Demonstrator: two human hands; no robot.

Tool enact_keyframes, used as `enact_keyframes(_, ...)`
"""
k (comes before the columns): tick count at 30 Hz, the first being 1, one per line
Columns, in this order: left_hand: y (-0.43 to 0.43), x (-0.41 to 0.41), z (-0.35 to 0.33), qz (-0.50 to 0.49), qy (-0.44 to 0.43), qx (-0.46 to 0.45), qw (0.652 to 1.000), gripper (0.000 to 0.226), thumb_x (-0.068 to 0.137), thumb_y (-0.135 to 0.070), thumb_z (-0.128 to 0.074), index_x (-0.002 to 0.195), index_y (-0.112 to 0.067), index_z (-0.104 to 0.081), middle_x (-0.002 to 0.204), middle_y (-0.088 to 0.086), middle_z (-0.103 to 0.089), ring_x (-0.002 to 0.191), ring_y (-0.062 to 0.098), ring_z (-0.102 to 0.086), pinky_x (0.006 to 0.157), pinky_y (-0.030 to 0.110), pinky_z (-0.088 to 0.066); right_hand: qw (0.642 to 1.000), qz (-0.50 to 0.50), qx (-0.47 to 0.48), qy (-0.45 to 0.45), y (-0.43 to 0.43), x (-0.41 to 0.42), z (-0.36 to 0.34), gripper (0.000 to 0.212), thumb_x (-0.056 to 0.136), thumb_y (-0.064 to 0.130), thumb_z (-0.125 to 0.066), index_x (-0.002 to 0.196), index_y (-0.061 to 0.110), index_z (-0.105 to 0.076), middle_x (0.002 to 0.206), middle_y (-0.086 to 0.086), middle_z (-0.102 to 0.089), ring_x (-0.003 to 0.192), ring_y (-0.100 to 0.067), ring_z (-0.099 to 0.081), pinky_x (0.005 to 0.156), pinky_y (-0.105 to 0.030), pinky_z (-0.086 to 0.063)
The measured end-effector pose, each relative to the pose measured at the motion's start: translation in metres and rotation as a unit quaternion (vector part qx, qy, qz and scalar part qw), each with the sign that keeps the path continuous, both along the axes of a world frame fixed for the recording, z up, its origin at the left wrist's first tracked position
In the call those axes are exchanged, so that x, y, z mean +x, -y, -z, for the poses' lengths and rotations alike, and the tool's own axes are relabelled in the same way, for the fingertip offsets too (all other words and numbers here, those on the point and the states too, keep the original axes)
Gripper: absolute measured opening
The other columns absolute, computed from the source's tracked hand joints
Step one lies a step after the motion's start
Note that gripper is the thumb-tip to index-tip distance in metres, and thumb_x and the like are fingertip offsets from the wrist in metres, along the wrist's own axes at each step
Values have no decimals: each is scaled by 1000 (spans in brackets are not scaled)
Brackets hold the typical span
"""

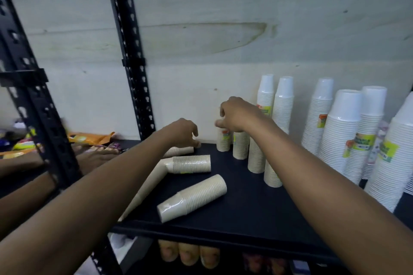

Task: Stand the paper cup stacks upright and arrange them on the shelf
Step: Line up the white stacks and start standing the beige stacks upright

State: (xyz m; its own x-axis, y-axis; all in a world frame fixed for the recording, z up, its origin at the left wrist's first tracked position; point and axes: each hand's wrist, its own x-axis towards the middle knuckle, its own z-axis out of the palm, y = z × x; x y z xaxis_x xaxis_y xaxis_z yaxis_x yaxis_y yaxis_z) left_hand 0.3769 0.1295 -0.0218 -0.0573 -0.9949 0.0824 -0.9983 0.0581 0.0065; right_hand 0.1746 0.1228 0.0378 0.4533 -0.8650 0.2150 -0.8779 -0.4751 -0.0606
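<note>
I'm looking down at a black shelf point(223, 214) set against a pale wall point(223, 29), with black slotted posts point(129, 51) rising at its left side. Along the right side of the shelf stand tall white cup stacks point(339, 131), upright and close together, some with green and yellow labels. Nearer the middle, toward the back edge, a short row of beige cup stacks point(256, 154) stands upright, running from the back edge toward the front. Three beige stacks lie on their sides: one point(192, 197) near the front edge, one point(190, 163) behind it in the middle, and a long one point(145, 187) slanting from the front edge back toward the middle one. A fourth lying stack point(178, 151) sits near the back edge under my left hand point(182, 131), whose fingers curl downward and loosely apart, fingertips at or just above that stack; I cannot tell if they touch it. My right hand point(234, 115) is at the back, above the upright beige stacks, fingers bent and slightly parted with the thumb out toward the left; I cannot tell whether it grips the stack beneath. Snack packets point(89, 138) lie past the posts at the left.
</note>
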Motion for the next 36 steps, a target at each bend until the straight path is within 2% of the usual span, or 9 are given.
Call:
enact_keyframes(5,-51,13,2,-29,95,44,994,34,87,-41,-68,109,-15,-75,107,5,-74,100,24,-66,86,38,-56,993,-53,56,-92,-42,7,26,57,92,60,-57,123,13,-65,124,-7,-61,108,-27,-61,90,-39,-53)
enact_keyframes(11,-79,30,13,-67,169,94,979,54,82,-53,-71,120,-15,-66,114,6,-66,102,25,-63,87,39,-55,975,-82,104,-179,-86,10,63,52,90,58,-61,117,14,-67,104,-3,-59,94,-26,-60,74,-37,-50)
enact_keyframes(15,-88,37,19,-82,174,78,978,47,82,-57,-68,98,-13,-66,90,0,-59,85,22,-60,80,37,-55,975,-112,93,-168,-101,11,72,46,93,41,-58,132,17,-59,127,-6,-58,109,-27,-61,87,-41,-54)
enact_keyframes(18,-105,39,15,-94,190,88,973,47,83,-58,-68,68,-17,-49,77,-1,-53,80,22,-56,77,37,-53,972,-145,99,-157,-107,14,77,54,92,33,-56,145,25,-47,141,-4,-48,122,-29,-56,95,-46,-51)
enact_keyframes(20,-118,42,12,-106,192,107,970,47,82,-59,-69,77,-15,-54,86,1,-59,87,23,-60,78,36,-53,965,-167,112,-166,-111,18,80,62,92,28,-56,152,29,-38,149,-2,-43,131,-29,-51,102,-47,-48)
enact_keyframes(22,-132,44,13,-109,183,127,969,50,81,-57,-72,106,-14,-64,106,3,-65,95,23,-62,81,36,-53,958,-185,127,-179,-115,21,83,65,92,22,-56,154,30,-36,150,-3,-43,132,-29,-50,104,-45,-47)
enact_keyframes(27,-166,47,23,-142,149,152,967,96,72,-57,-81,150,-25,-34,134,6,-55,113,25,-59,83,34,-49,946,-212,135,-208,-122,26,93,53,90,22,-62,141,31,-48,131,-4,-59,114,-27,-58,97,-46,-50)
enact_keyframes(31,-179,53,27,-155,151,181,959,111,73,-55,-81,158,-34,-12,142,11,-50,119,28,-56,83,34,-46,949,-216,122,-193,-124,24,95,52,90,25,-66,139,26,-48,127,-6,-60,111,-28,-59,96,-46,-50)
enact_keyframes(36,-181,56,31,-150,113,154,970,104,74,-54,-80,156,-37,-19,140,9,-50,117,26,-56,85,34,-49,955,-223,126,-152,-125,13,96,52,91,20,-65,140,27,-49,131,-4,-58,116,-27,-57,97,-45,-48)
